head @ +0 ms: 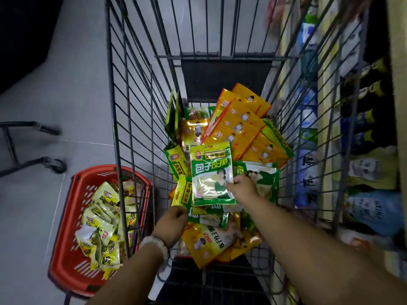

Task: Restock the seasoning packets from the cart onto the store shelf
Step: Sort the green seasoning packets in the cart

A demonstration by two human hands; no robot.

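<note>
right hand (241,187) pinches green seasoning packet (211,172) by its lower right edge above the cart (123,128) pile, left hand (174,221) grip unclear; light, floppy, slick film, so hold edges.

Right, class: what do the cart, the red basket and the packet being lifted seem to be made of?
Cart: looks like dark coated metal wire, judging by its thin straight bars in a grid.
Red basket: probably moulded plastic, with a matte, uniform colour and slotted walls.
Packet, pinched by the right hand: likely glossy plastic film, since it shows shiny highlights and wrinkles.
</note>
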